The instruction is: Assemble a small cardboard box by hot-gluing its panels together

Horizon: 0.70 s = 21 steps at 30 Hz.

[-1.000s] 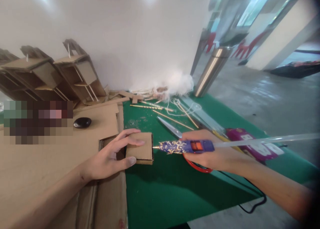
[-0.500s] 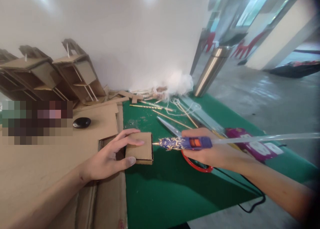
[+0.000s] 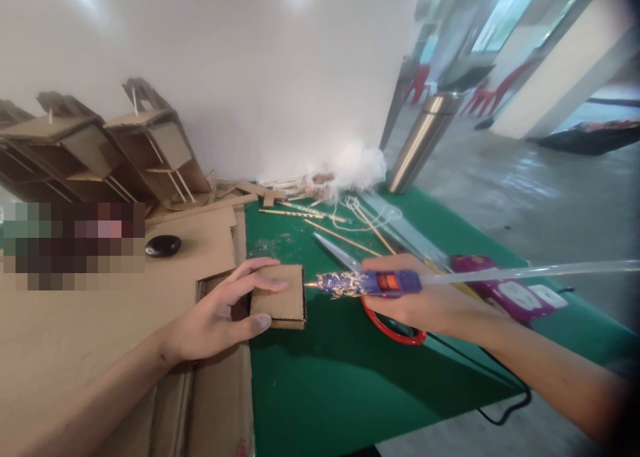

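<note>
My left hand [image 3: 225, 310] holds a small flat cardboard box [image 3: 283, 300], fingers over its top and thumb at its near side. In my right hand [image 3: 407, 297] is a blue glue gun [image 3: 360, 284] with an orange switch, its body speckled with pale bits. The metal nozzle points left and meets, or nearly meets, the box's right edge. A clear glue stick [image 3: 540, 270] runs out of the gun's back to the right. Scissors [image 3: 400, 334] with red handles lie beneath my right hand, their blades pointing to the upper left.
Cardboard sheets [image 3: 100, 324] cover the left of the green table [image 3: 320, 397]. Cardboard structures [image 3: 155, 150] stand behind. Wooden sticks [image 3: 343, 237], string [image 3: 370, 217], white fluff [image 3: 360, 167], a steel flask [image 3: 425, 144], a purple package [image 3: 483, 270] and a black mouse [image 3: 163, 246] lie or stand around.
The glue gun has shifted slightly left and up in my right hand's grip, its nozzle still at the box's right edge. My left hand and the box stay nearly still.
</note>
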Motion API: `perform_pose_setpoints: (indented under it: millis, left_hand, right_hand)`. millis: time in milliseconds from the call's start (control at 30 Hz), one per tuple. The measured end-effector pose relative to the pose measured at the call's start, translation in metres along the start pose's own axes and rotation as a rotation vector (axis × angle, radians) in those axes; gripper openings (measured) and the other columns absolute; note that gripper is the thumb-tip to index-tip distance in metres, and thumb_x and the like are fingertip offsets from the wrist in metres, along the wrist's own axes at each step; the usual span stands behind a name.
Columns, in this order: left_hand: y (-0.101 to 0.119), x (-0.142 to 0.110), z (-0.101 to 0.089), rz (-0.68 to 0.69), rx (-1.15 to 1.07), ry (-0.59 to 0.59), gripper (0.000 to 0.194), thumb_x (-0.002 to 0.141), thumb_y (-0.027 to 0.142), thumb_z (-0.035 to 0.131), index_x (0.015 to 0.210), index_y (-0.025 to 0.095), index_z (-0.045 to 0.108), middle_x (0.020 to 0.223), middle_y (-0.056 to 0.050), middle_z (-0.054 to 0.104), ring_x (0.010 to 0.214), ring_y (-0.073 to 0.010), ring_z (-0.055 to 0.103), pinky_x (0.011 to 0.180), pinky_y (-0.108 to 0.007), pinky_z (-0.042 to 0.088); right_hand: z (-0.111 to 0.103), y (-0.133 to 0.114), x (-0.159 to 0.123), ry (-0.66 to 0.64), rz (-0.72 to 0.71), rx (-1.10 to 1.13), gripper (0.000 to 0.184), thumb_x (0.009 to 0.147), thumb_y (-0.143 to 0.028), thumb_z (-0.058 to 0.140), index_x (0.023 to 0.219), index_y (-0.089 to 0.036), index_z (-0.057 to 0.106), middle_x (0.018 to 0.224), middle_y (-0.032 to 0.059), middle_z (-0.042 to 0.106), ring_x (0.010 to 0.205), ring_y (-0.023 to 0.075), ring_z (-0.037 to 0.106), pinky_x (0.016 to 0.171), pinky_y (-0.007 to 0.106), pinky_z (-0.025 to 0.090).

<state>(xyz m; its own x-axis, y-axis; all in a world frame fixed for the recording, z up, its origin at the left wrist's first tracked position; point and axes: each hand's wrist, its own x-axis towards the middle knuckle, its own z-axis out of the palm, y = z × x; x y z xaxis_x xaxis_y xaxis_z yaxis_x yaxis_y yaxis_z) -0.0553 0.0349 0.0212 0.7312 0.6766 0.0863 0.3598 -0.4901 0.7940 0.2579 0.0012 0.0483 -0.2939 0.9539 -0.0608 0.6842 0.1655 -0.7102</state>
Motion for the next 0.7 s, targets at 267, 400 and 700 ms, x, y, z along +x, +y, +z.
perform_pose_setpoints:
  millis: [267,400,700]
  left_hand:
    - [-0.0006,0.0005,-0.0008,0.006,-0.015,-0.011,0.033,0.097,0.032,0.058,0.130,0.035,0.056,0.153,-0.005,0.036,0.145,-0.0314,0.036,0.117,-0.048,0.037]
    - [-0.0014,0.0004,-0.0001,-0.009,-0.039,-0.010,0.033,0.097,0.032,0.058,0.130,0.035,0.057,0.153,-0.005,0.035,0.144,-0.0306,0.037,0.114,-0.045,0.041]
    - [0.0012,-0.0002,-0.0005,-0.004,-0.025,0.001,0.033,0.095,0.031,0.060,0.128,0.033,0.058,0.152,-0.006,0.037,0.144,-0.0318,0.037,0.116,-0.048,0.037]
  right_hand:
    - [0.0006,-0.0011,0.0007,0.043,-0.005,-0.001,0.025,0.074,-0.020,0.057,0.059,-0.022,0.038,0.054,-0.0059,0.037,0.050,0.0107,0.035,0.047,0.025,0.028]
    - [0.0021,0.0018,0.0013,0.035,0.004,0.021,0.025,0.074,-0.022,0.057,0.060,-0.022,0.037,0.055,-0.0061,0.036,0.051,0.0108,0.034,0.048,0.025,0.028]
    - [0.0011,-0.0019,0.0017,0.021,0.027,0.025,0.024,0.073,-0.022,0.056,0.059,-0.022,0.036,0.055,-0.0063,0.035,0.052,0.0105,0.033,0.048,0.025,0.026]
